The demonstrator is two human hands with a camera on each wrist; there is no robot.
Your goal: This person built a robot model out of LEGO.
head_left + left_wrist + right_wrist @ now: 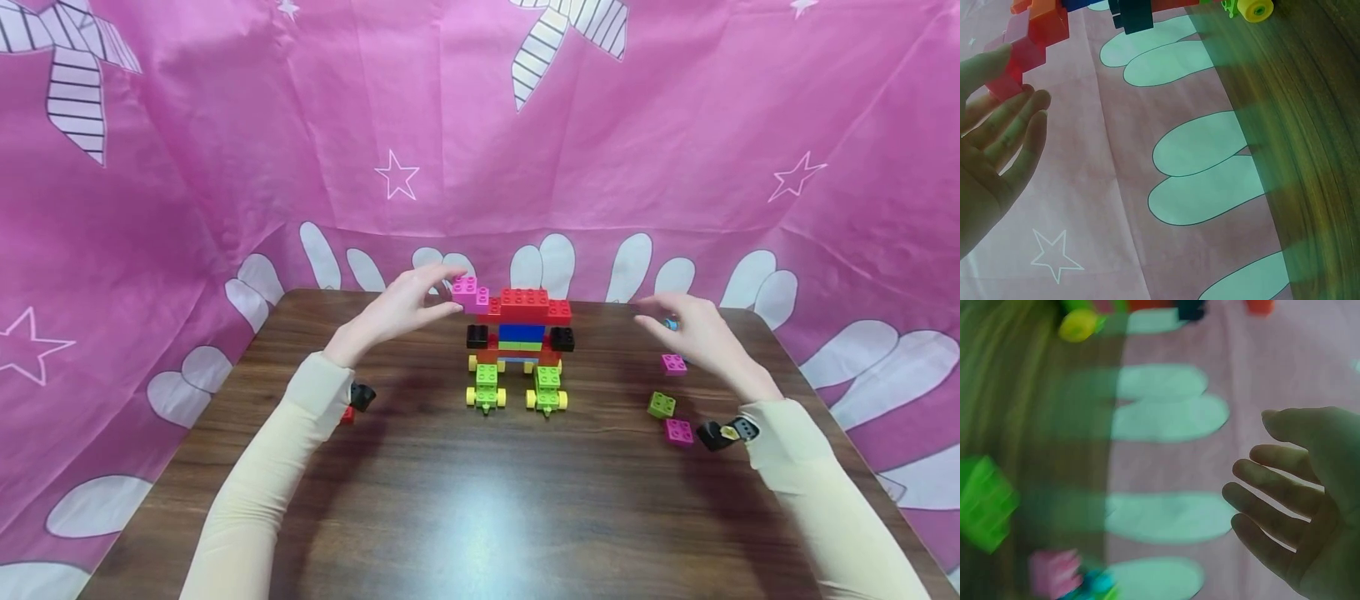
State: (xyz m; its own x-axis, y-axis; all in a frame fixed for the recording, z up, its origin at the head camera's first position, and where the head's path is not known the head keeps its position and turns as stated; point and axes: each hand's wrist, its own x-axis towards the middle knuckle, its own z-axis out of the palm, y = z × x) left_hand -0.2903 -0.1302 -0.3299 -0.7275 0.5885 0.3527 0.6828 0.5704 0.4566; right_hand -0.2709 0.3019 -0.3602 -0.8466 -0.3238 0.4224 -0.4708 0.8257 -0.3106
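A toy figure of building bricks stands mid-table, with a red brick top [524, 302], a blue middle [521, 333] and black side bricks [562, 339]. At its upper left end sit two stepped pink bricks. My left hand [397, 307] pinches the outer pink brick [464, 287] between thumb and fingers; the left wrist view shows that pink brick [1006, 86] against the fingertips. To the right, my right hand [693, 329] is raised above the table, apart from the figure. Its fingers are spread and relaxed, holding nothing in the right wrist view.
Green wheeled bases [487, 387] carry the figure. Pink bricks [678, 432] and a green brick [662, 405] lie at the right, with a blue piece [670, 323] partly behind the right hand. A red brick [347, 415] is half hidden by the left wrist. Pink cloth [480, 167] surrounds the table.
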